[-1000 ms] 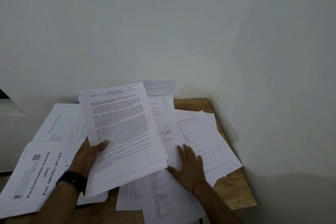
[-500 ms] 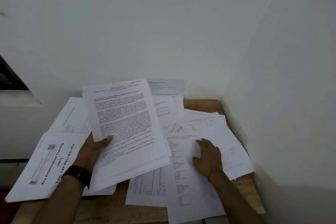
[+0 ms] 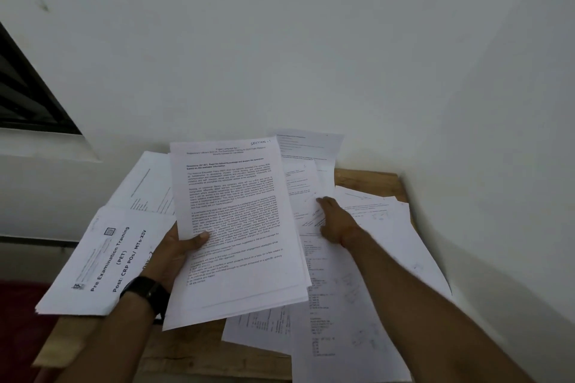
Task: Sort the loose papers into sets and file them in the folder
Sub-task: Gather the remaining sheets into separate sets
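So the person is at a small wooden desk (image 3: 368, 178) pushed into a corner, and it's basically buried in printouts. The left hand (image 3: 183, 247) grips a stack of papers (image 3: 239, 227) by its left edge, thumb clamped across the front page and the other fingers hidden behind it. The stack is lifted off the desk and tilted up toward the person. The top page is dense printed text with "Section - 1" handwritten in its top right corner. There's a black watch (image 3: 146, 289) on that wrist, just below the stack's lower left corner.

Right of the stack, the right hand (image 3: 337, 222) lies on the loose papers (image 3: 376, 261) with its fingers stretched out fairly straight, fingertips touching a sheet just beside the stack's right edge. I can't tell if it's actually pinching anything. Those loose papers overlap each other every which way, fan out to the right of the stack and run under it, and some hang over the desk's near edge.

Left of the stack lies a cover sheet (image 3: 102, 261) that reads "Pre Examination Training (PET)", sticking out past the desk's left side. More sheets lean on the white wall (image 3: 311, 40) behind the stack. Far left of the stack there's a dark window (image 3: 28, 96).
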